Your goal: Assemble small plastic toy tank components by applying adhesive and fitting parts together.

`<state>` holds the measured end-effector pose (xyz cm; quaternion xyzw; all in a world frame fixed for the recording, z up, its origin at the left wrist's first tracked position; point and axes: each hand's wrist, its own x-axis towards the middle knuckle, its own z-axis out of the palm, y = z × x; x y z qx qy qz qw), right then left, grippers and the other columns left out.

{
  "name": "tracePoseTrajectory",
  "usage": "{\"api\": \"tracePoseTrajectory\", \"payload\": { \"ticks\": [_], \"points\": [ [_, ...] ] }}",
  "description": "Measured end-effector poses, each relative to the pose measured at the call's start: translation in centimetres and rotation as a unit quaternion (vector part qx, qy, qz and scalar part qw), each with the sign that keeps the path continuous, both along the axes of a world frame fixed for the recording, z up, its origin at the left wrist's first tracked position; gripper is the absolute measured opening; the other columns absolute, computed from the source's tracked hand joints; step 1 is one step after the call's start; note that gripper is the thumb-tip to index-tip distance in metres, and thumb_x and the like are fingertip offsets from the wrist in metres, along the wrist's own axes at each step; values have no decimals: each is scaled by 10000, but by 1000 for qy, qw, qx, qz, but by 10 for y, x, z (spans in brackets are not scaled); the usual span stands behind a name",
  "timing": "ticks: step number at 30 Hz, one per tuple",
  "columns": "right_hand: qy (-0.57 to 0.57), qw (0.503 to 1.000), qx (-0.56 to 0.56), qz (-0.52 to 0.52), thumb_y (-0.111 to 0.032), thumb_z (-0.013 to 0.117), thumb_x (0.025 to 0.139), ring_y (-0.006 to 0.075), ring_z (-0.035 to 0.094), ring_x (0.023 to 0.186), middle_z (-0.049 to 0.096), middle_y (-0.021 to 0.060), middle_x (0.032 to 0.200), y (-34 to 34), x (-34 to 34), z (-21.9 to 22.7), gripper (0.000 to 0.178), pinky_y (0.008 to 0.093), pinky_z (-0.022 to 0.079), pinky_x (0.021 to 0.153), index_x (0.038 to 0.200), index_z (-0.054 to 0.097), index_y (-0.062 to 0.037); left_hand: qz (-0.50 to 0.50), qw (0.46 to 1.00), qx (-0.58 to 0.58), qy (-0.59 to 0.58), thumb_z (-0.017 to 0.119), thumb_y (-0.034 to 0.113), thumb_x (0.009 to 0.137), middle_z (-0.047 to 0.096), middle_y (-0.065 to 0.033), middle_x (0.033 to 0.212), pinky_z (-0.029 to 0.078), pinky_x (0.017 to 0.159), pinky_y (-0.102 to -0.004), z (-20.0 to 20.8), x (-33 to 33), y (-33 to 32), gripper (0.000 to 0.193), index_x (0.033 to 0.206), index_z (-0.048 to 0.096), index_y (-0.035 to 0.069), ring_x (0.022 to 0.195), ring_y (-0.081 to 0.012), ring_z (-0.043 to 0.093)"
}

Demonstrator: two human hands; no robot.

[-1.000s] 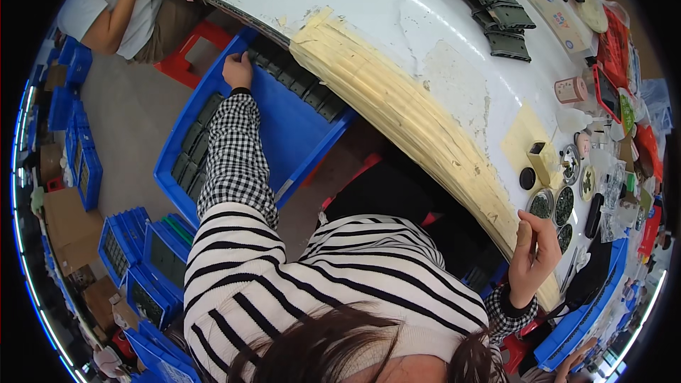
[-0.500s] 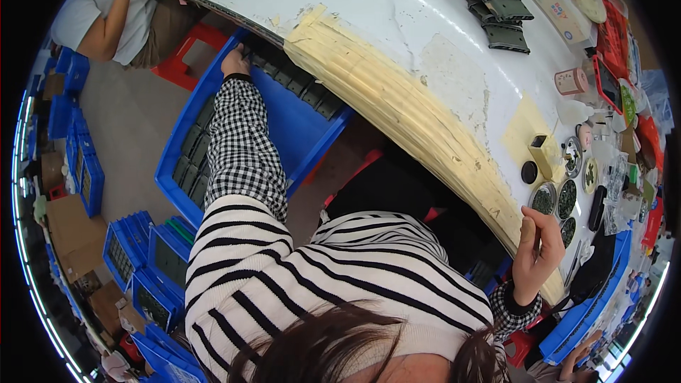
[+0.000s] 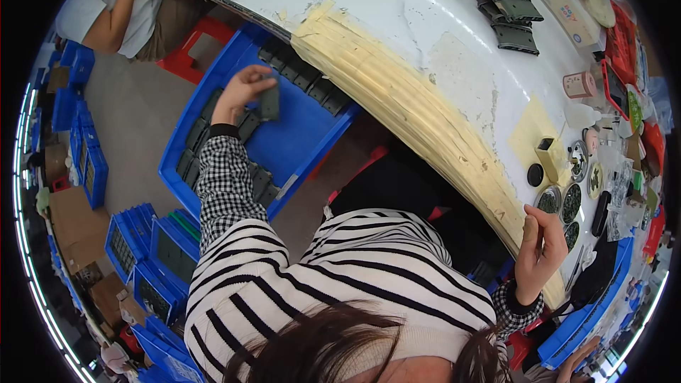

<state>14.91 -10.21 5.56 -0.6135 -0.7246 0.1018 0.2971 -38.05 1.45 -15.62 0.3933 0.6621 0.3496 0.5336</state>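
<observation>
From where I stand, the person's left hand (image 3: 245, 96) is over the blue bin (image 3: 287, 190) on the left, pinching a dark green piece (image 3: 269, 103) between thumb and fingers. The piece is slightly blurred and hangs over the bin's bare middle; I can't tell whether it touches the bottom. Similar pieces line the bin's far side in a row (image 3: 305, 78), and more lie along its left side, partly behind the forearm.

The right hand (image 3: 540, 252) is at the near right edge of the white surface (image 3: 454, 64), fingers curled and thumb close to the forefinger; whether anything small sits between them I can't tell. Just beyond it are round dishes (image 3: 571, 202) of small dark bits and a black lid (image 3: 535, 174). More dark green pieces (image 3: 514, 7) lie overlapping at the far side. At far left, a co-worker (image 3: 106, 18) is near a red stool (image 3: 186, 60).
</observation>
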Motion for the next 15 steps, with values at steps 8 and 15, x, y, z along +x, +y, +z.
{"api": "tracePoseTrajectory", "payload": {
  "ticks": [8,15],
  "points": [
    [0,1000,1,15,31,655,855,67,335,526,468,10,661,0,-4,2,69,240,227,478,917,681,19,-204,952,47,224,814,135,706,643,-84,890,509,779,-362,-46,82,-29,326,991,665,83,849,-267,623],
    [5,1000,3,11,30,654,857,79,355,538,472,14,664,-3,-2,-1,70,245,242,487,919,683,15,-217,897,88,374,776,136,741,562,-138,1102,481,891,-423,-19,90,-37,419,1120,600,116,1053,-353,568]
  ]
}}
